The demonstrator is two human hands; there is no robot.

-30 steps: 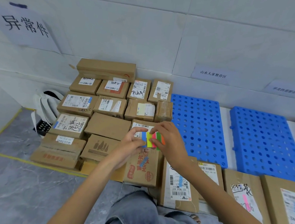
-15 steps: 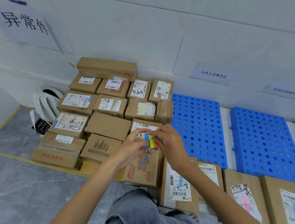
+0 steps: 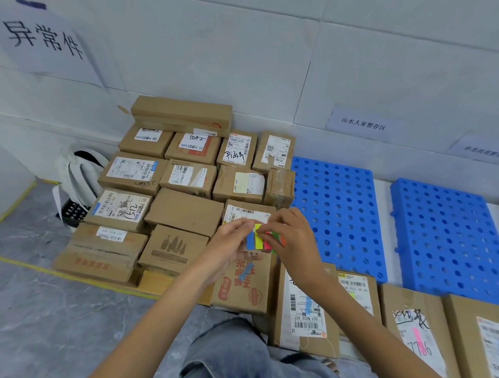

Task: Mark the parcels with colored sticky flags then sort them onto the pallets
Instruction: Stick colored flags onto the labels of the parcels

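Paper-thin sticky flags (image 3: 256, 238) in blue, yellow, pink, green and orange strips are held as a small pad just above centre, in front of the cardboard parcels (image 3: 184, 210) stacked at ten o'clock. The pad is gripped at its edge by the left hand (image 3: 231, 243), and the top of the strips is pinched by the curled fingers of the right hand (image 3: 294, 244). Such flags are judged light, limp and easily creased, so one is best taken by its free, non-sticky end and peeled slowly. Blue pallets (image 3: 339, 214) are seen at two o'clock.
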